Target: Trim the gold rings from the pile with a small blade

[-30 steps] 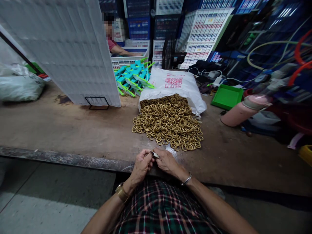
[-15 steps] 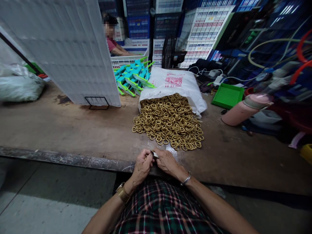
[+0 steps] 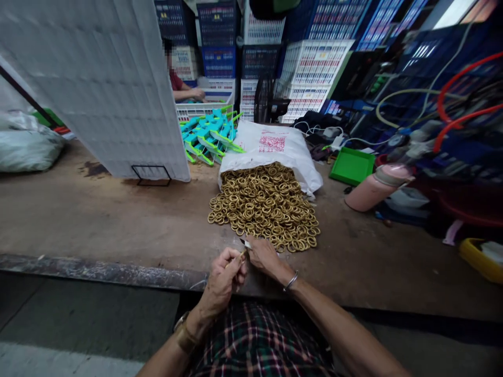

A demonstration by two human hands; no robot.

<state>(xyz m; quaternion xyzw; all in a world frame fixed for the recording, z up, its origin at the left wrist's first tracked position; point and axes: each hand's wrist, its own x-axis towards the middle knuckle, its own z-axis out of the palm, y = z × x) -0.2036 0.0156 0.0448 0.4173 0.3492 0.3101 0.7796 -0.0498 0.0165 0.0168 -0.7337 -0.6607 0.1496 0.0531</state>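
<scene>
My left hand (image 3: 223, 277) is closed near the table's front edge, pinching a gold-coloured ring (image 3: 243, 253) that its fingers mostly hide. Just right of it, my right hand (image 3: 266, 257) grips a small blade (image 3: 245, 243) with a whitish part by the fingers and a dark tip pointing up and left. The two hands nearly touch. Beyond them a heap of gold-coloured rings (image 3: 267, 204) spills from the mouth of a white sack (image 3: 291, 141) with red print.
A grey-white panel (image 3: 98, 89) on a wire foot stands at left. Turquoise and green plastic pieces (image 3: 212, 133) lie behind the heap. To the right are a green tray (image 3: 352, 166) and a pink bottle (image 3: 375, 188). A co-worker (image 3: 181, 89) sits behind, near stacked crates (image 3: 310, 63).
My hands have parted slightly; the left has come lower and nearer me. The blade now points up and left, clear of the left fingers. The whole view has shifted a little.
</scene>
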